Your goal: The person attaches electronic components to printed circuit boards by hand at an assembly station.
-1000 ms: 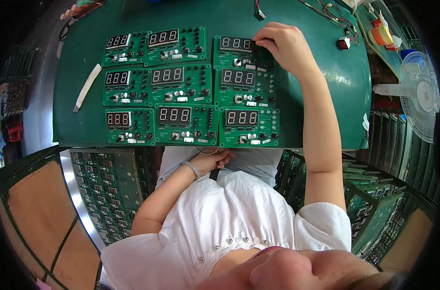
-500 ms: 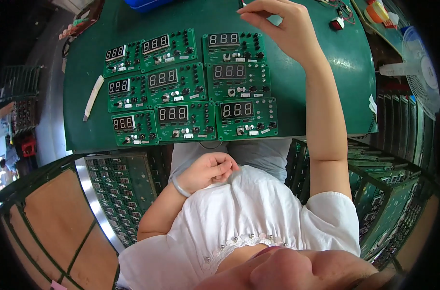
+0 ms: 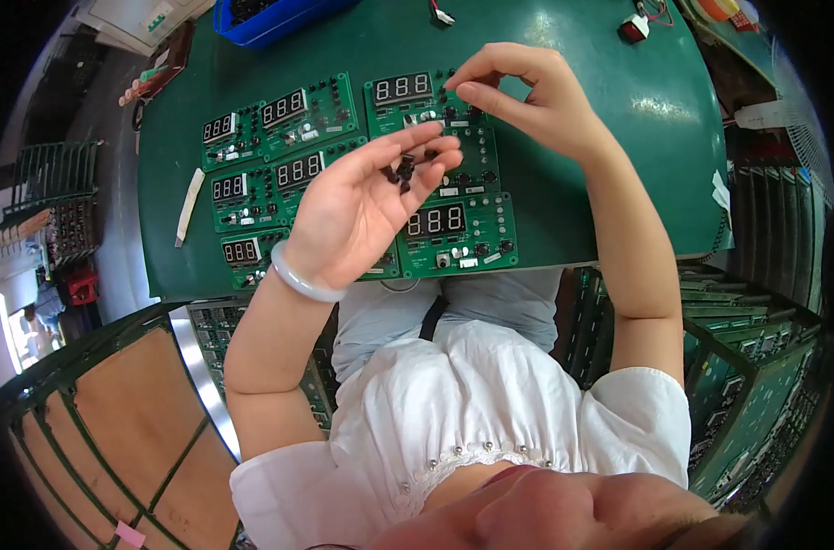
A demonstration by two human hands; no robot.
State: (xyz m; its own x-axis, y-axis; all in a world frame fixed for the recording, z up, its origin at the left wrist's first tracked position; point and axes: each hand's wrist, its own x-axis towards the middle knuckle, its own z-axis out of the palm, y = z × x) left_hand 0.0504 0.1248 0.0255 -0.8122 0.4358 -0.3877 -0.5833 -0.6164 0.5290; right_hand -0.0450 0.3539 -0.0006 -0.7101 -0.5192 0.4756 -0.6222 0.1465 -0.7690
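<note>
My left hand is cupped palm up over the rows of green circuit boards, with several small black caps lying in its fingers. At the right edge of the far right board, my right hand has thumb and forefinger brought together. Whatever is in that pinch is too small to make out. The boards carry three-digit displays and black and white parts. Partly behind my left hand are the middle right board and the near right board; the near middle board is mostly hidden.
A blue bin with dark small parts stands at the far edge of the green table. A whitish strip-like tool lies left of the boards. At the far right are a wired red-and-black switch and a fan. Racks of boards flank me.
My left hand has risen from my lap to above the boards, showing black caps in its palm. My right hand has come nearer, down to the far right board. The view has shifted slightly.
</note>
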